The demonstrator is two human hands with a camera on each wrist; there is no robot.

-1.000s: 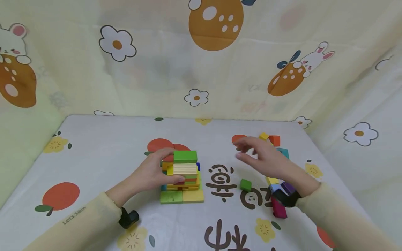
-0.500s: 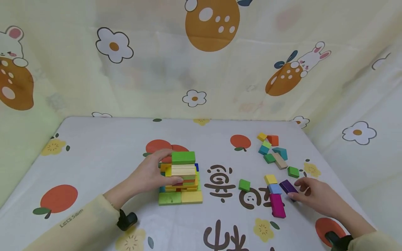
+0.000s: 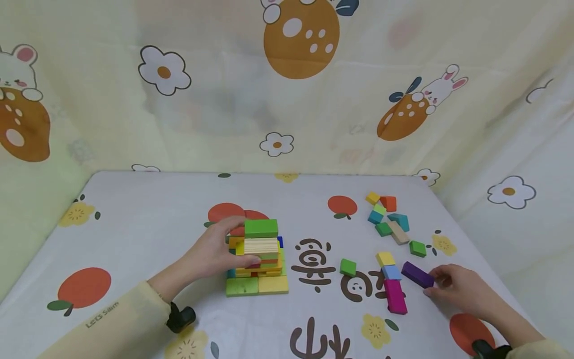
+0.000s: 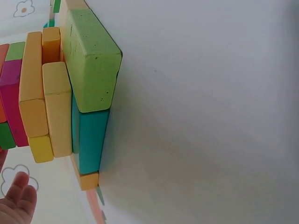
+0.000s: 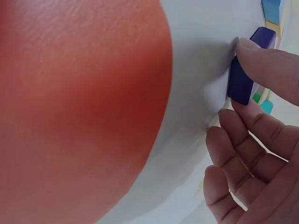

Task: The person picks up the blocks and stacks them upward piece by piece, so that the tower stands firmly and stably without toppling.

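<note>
Purple block (image 3: 417,274): lies flat on the tabletop (image 3: 134,219) at lower right of the head view, just right of a light blue block (image 3: 391,272) and a magenta block (image 3: 395,296). The right hand (image 3: 457,290) is at its right end, thumb and forefinger closed on that end in a pinch; the right wrist view shows the fingertips (image 5: 254,46) on the block's (image 5: 245,70) top edge and the block resting on the cloth, not lifted.

Block stack (image 3: 258,257): stands at centre of the frame, well apart from the purple block. Green and yellow blocks form the base and a green block (image 3: 261,228) is on top. The left hand (image 3: 215,252) is curled against the stack's left side, thumb on the front face and fingers at the upper rear, holding it steady. The left wrist view shows the lower layers (image 4: 88,84) close up and only a fingertip (image 4: 18,196).

Judgement: the step in hand appears to be picking up the next piece for the stack. The next move would call for a firm lift of the purple block, a carry leftward across the printed characters, and a level placement while the left hand braces the stack.

Surroundings: a lone green cube (image 3: 348,267) lies between stack and purple block; a loose cluster of blocks (image 3: 387,217) sits at upper right of the tabletop.
</note>
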